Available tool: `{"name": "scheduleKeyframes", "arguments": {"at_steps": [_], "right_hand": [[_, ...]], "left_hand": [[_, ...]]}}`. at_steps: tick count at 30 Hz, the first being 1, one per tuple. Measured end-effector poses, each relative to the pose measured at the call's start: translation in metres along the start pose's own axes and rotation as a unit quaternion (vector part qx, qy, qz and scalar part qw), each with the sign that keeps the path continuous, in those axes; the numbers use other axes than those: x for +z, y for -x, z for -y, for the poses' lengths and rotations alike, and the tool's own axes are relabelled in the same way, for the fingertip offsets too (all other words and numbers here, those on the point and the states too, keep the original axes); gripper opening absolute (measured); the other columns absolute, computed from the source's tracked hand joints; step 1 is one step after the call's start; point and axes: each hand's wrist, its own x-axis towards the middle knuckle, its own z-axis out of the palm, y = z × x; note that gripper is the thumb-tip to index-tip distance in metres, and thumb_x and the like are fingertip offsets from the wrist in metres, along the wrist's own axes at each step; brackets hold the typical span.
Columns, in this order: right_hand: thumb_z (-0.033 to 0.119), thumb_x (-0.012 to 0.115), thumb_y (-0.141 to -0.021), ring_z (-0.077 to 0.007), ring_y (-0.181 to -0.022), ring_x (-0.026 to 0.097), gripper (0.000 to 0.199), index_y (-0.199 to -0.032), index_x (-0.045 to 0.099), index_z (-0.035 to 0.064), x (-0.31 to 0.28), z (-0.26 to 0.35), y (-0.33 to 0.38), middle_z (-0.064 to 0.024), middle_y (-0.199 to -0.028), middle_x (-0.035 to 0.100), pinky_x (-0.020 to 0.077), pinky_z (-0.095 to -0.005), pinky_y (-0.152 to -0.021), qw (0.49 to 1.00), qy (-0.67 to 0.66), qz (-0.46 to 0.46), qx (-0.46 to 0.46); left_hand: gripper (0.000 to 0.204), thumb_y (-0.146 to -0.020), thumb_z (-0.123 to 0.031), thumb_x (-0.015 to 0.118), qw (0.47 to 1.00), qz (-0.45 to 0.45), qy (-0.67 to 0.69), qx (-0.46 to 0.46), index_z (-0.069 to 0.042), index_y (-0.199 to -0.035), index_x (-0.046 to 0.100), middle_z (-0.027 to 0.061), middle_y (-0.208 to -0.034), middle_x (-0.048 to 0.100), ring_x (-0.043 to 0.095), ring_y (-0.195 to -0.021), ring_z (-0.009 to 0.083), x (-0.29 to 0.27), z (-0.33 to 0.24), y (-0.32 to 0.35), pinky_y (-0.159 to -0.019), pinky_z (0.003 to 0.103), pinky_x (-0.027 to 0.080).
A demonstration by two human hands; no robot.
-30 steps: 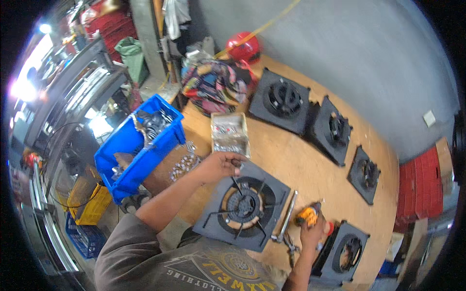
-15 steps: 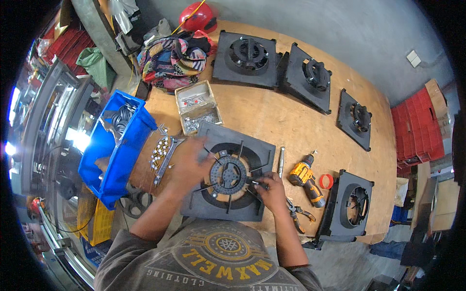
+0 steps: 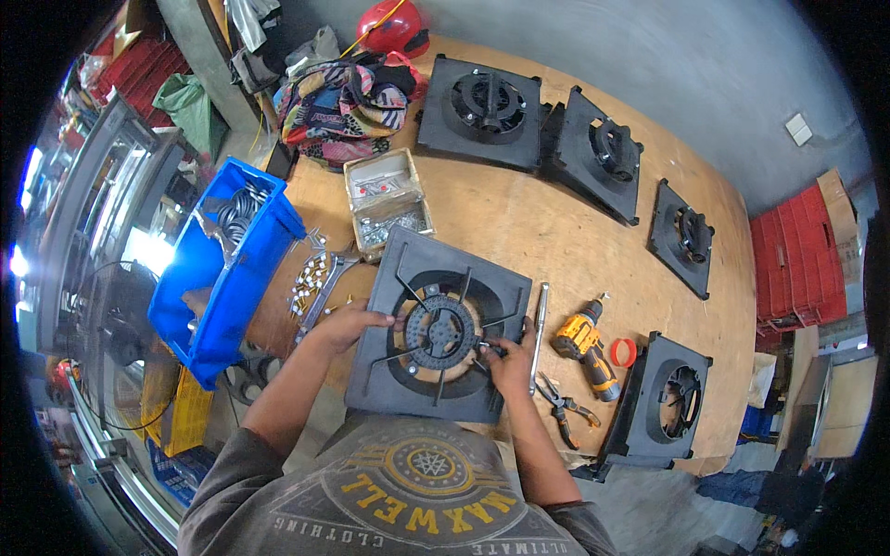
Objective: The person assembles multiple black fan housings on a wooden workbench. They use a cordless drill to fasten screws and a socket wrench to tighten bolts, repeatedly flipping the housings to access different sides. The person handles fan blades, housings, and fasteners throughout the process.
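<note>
In front of me lies a black single-burner gas stove (image 3: pixel 513 287), a square frame with a round burner (image 3: pixel 439 332) and thin pan-support prongs in its opening. My left hand (image 3: pixel 345 330) grips the frame's left edge, thumb on top and the other fingers mostly hidden. My right hand (image 3: pixel 512 363) is closed around the right side, with one digit at the burner's inlet and a finger along the outer edge. Just right of it lie a long chrome ratchet-like tool (image 3: pixel 540 334) and open pliers (image 3: pixel 567 408).
A yellow-black cordless drill (image 3: pixel 588 348) and a red ring (image 3: pixel 623 352) lie rightward. More black stove frames (image 3: pixel 436 125) stand along the table's far and right sides. Leftward are a blue bin (image 3: pixel 209 306), loose brass-coloured fittings (image 3: pixel 309 283), a wrench (image 3: pixel 326 289) and a hardware box (image 3: pixel 432 221).
My left hand has moved from over the burner to the frame's left edge. My right hand stays at the right side, with a finger now along the outer edge.
</note>
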Motion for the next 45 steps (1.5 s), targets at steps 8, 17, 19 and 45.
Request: {"name": "scheduleKeyframes", "arguments": {"at_steps": [8,17,19,45], "right_hand": [[0.015,0.082,-0.072,-0.0427,-0.140,0.031,0.027,-0.097,0.077,0.0097,-0.007,0.012,-0.011,-0.0273,-0.155,0.026,0.0275,-0.0420,-0.115,1.000,-0.001,0.022,-0.008],[0.014,0.081,-0.075,-0.0434,-0.140,0.032,0.024,-0.097,0.077,0.0089,-0.006,0.020,-0.017,-0.0275,-0.155,0.025,0.0306,-0.0404,-0.115,0.999,0.007,0.050,-0.011],[0.013,0.079,-0.076,-0.0440,-0.140,0.033,0.024,-0.099,0.077,0.0086,-0.006,0.020,-0.018,-0.0282,-0.155,0.024,0.0309,-0.0400,-0.115,0.998,-0.004,0.055,0.001],[0.018,0.069,-0.083,-0.0383,-0.090,0.064,0.029,-0.104,0.069,-0.0018,-0.136,-0.135,-0.015,-0.0214,-0.094,0.069,0.0502,-0.0428,-0.083,0.983,0.119,-0.117,0.079]], "left_hand": [[0.037,-0.087,-0.005,0.061,0.998,0.055,0.022,0.024,0.006,-0.122,0.061,0.0161,-0.117,0.067,0.063,-0.113,0.0288,-0.027,0.024,-0.013,-0.104,0.040,0.044],[0.035,-0.091,-0.005,0.059,0.995,0.057,0.049,0.066,0.006,-0.124,0.061,0.0156,-0.120,0.067,0.063,-0.113,0.0273,-0.029,0.042,-0.012,-0.103,0.038,0.045],[0.034,-0.092,-0.006,0.059,0.995,0.060,0.051,0.065,0.006,-0.124,0.060,0.0150,-0.119,0.067,0.063,-0.113,0.0268,-0.030,0.045,-0.015,-0.103,0.037,0.045],[0.023,-0.084,-0.015,0.064,0.566,-0.043,-0.817,0.106,-0.009,-0.102,0.076,0.0139,-0.110,0.072,0.069,-0.104,0.0303,-0.063,-0.080,-0.213,-0.081,0.046,0.056]]}}
